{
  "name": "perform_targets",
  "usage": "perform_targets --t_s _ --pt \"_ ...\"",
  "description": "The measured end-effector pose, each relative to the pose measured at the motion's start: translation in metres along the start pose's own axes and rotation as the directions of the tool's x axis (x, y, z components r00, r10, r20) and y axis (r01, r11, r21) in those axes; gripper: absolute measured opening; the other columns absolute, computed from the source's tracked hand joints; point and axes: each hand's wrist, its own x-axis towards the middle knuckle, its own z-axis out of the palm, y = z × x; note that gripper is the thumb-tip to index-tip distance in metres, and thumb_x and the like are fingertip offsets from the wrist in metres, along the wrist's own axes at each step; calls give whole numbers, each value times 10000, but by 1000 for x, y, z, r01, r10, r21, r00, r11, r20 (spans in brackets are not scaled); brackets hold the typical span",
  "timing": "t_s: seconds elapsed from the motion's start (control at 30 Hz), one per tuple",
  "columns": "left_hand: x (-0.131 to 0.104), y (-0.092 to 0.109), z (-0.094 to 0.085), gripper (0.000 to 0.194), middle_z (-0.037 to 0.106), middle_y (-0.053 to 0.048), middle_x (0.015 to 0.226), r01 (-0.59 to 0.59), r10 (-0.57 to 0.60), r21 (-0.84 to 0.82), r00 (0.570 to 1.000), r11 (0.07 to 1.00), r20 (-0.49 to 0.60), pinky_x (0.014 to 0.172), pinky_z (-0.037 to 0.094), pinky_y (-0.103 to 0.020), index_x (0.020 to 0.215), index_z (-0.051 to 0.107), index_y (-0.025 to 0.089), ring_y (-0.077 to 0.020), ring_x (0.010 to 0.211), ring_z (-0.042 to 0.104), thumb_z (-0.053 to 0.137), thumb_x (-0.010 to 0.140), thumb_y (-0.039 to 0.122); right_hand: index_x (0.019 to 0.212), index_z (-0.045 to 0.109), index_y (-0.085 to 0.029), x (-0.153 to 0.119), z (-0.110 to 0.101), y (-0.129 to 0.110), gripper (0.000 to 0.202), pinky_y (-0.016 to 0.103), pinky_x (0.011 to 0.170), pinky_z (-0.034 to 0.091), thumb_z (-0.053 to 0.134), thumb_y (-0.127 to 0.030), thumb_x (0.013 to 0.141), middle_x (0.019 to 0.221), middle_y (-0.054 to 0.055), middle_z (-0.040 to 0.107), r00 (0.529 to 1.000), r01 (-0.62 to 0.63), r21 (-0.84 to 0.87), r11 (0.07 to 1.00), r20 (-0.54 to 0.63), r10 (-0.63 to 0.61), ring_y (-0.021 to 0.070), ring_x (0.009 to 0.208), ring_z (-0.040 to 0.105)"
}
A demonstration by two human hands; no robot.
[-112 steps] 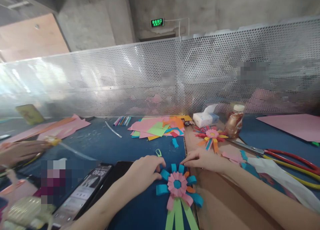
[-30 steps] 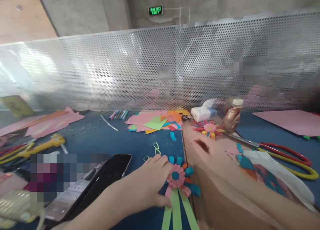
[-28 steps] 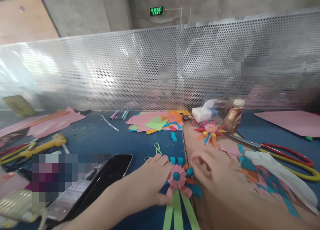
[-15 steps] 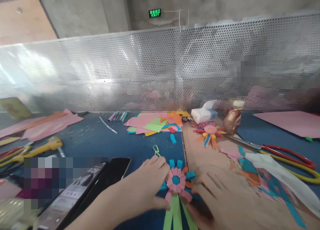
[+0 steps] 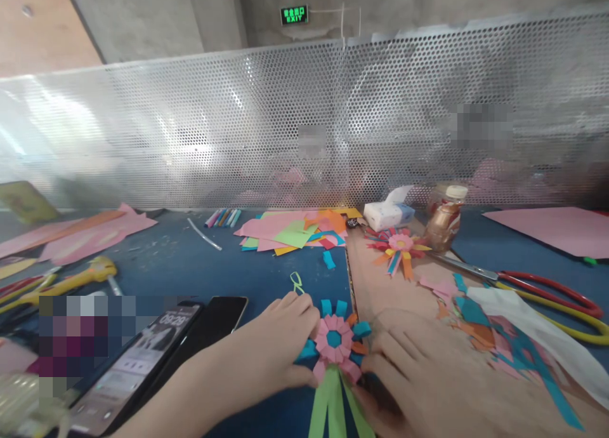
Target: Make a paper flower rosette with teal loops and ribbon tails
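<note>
A paper flower [image 5: 334,340] lies in front of me, with a pink pleated ring, a blue centre, blue and orange loops around it and long green strips [image 5: 335,405] hanging toward me. At its left edge, my left hand [image 5: 283,343] has its fingers curled over the blue loop and its thumb by a lower pink petal. From the other side my right hand [image 5: 409,368] closes on the flower's right edge, its thumb low beside the green strips. The undersides of both hands are hidden. A small green paper loop [image 5: 296,282] lies just beyond my left fingers.
Two phones [image 5: 137,362] lie at left, near a yellow glue gun [image 5: 71,282]. Coloured paper sheets [image 5: 290,230], markers [image 5: 222,218], a tissue box [image 5: 389,215], a bottle [image 5: 446,221] and another paper flower [image 5: 400,244] stand farther back. Large scissors [image 5: 547,292] and paper scraps [image 5: 480,327] lie at right.
Both hands stay at the flower's sides, with very little movement. The whole view has shifted slightly, so the table things appear a little higher.
</note>
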Motion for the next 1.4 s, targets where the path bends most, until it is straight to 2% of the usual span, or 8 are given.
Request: perform_targets --t_s 0.3,0.5,0.7,0.83,1.03,1.17,1.3,1.4 --pt "3 2 4 361 459 -23 926 -6 6 -17 1000 1000 -23 763 314 -292 858 458 171 -192 883 396 581 675 457 593 486 -204 1 1 -1 185 286 525 377 471 -296 753 623 13 487 1000 -12 16 1000 22 12 162 618 491" --pt "3 -1 3 423 441 -26 920 46 -46 7 999 999 16 738 327 -309 872 476 170 -200 853 389 607 628 489 615 487 -212 2 -7 -1 187 284 543 375 459 -329 758 631 9 495 999 -33 1 999 34 33 158 631 494" --pt "2 -2 1 430 447 -28 937 43 -42 -26 999 999 30 755 332 -306 901 483 177 -202 875 395 594 638 497 662 486 -234 -4 -15 8 155 339 547 368 510 -388 658 632 23 535 996 -84 -87 993 8 85 198 604 497" --pt "2 -1 -1 374 459 -29 936 -3 4 -46 1000 999 7 777 326 -308 933 510 195 -197 877 410 524 707 493 609 445 -247 -3 -19 8 107 336 530 360 514 -327 627 595 11 539 996 -85 -165 983 -2 86 194 579 501" --pt "3 3 -2 290 485 -20 944 -93 94 -86 996 992 9 805 320 -296 917 556 232 -187 902 430 534 724 447 579 447 -239 6 -32 0 140 311 489 353 510 -358 619 575 16 536 1000 -26 -298 954 -3 26 175 536 492" --pt "4 3 0 300 509 -20 954 -106 108 -79 994 991 21 848 308 -310 941 564 249 -190 930 439 543 717 447 597 479 -244 7 -33 1 117 303 501 359 495 -346 653 584 4 554 1000 28 -280 959 21 -24 171 544 502" --pt "4 4 0 276 537 -17 957 -133 135 -85 990 988 28 915 255 -333 939 572 254 -181 943 451 518 742 439 611 492 -236 7 -32 2 159 295 515 369 481 -369 697 602 9 550 999 15 -246 969 45 -4 168 567 507" --pt "4 4 0 257 548 -15 945 -144 146 -82 989 986 25 933 228 -341 905 582 248 -177 926 462 507 751 439 636 498 -232 3 -26 4 169 288 531 374 459 -361 738 624 8 543 997 -24 -136 990 71 34 164 588 512"
